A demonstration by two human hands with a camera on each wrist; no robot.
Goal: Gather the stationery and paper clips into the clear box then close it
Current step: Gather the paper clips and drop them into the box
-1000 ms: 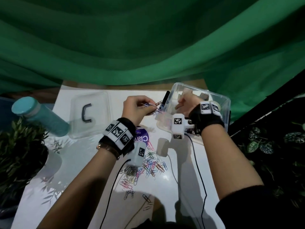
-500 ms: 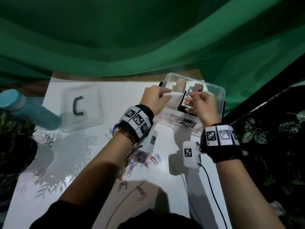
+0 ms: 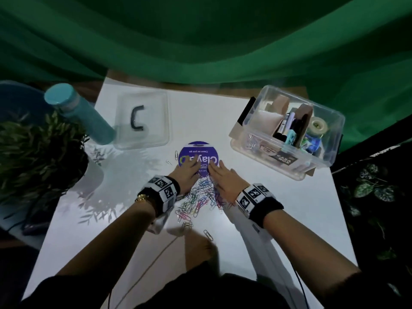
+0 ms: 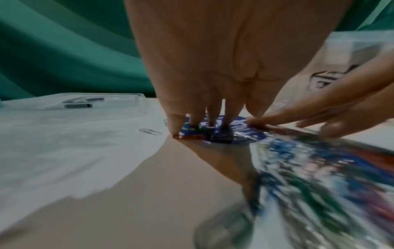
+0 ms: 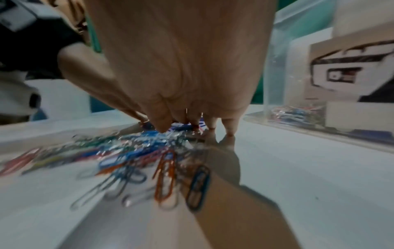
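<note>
A heap of coloured paper clips (image 3: 200, 199) lies on the white table (image 3: 278, 208) between my two hands. My left hand (image 3: 188, 172) and right hand (image 3: 223, 178) lie side by side with straight fingers. Their tips touch the far end of the heap and a round purple "Clay" disc (image 3: 198, 156). In the left wrist view the fingertips (image 4: 213, 124) press on the disc (image 4: 241, 134), with the blurred clips (image 4: 319, 176) to the right. In the right wrist view the clips (image 5: 138, 156) lie under the palm. The clear box (image 3: 336, 143) stands open at the right, holding pens, tape, blocks and some clips.
The box's clear lid (image 3: 156, 112) with a black handle lies at the back left. A teal bottle (image 3: 89, 117) and a potted plant (image 3: 38, 152) stand at the left edge. Stray clips (image 3: 208, 235) lie near me. Green cloth (image 3: 200, 41) hangs behind.
Both hands have left the clear box and come back down to the clip heap, now lying flat beside it. The purple disc, earlier partly covered, shows fully.
</note>
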